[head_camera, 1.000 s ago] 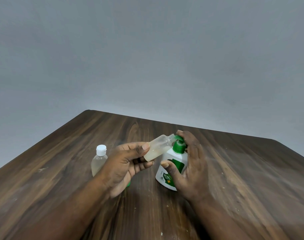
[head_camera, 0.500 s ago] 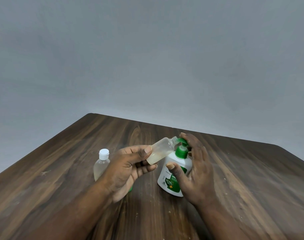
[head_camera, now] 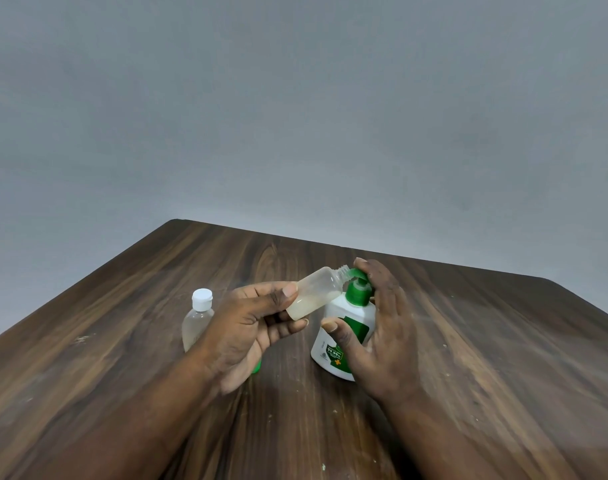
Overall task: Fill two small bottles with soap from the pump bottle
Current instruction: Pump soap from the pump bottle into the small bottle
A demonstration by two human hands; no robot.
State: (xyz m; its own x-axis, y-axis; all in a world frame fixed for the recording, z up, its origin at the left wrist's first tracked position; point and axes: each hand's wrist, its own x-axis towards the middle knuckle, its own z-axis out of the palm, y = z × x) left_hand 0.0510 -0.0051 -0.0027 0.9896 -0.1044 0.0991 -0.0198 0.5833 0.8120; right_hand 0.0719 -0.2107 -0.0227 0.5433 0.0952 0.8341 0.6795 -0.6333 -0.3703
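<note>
My left hand [head_camera: 250,327] grips a small clear uncapped bottle [head_camera: 316,292], tilted with its open neck up against the green nozzle of the pump bottle. Pale soap fills its lower part. The white pump bottle [head_camera: 340,334] with a green pump head [head_camera: 358,289] and green label stands on the table. My right hand [head_camera: 378,337] wraps its side, thumb on the front, fingers over the pump head. A second small clear bottle [head_camera: 196,320] with a white cap stands upright to the left, partly behind my left hand.
Everything sits on a dark wooden table [head_camera: 468,358] whose far edge meets a plain grey wall. A small green object [head_camera: 256,367], mostly hidden, peeks out under my left hand.
The pump head has risen from its pressed-down position. Both hands keep their hold, and the view has shifted slightly.
</note>
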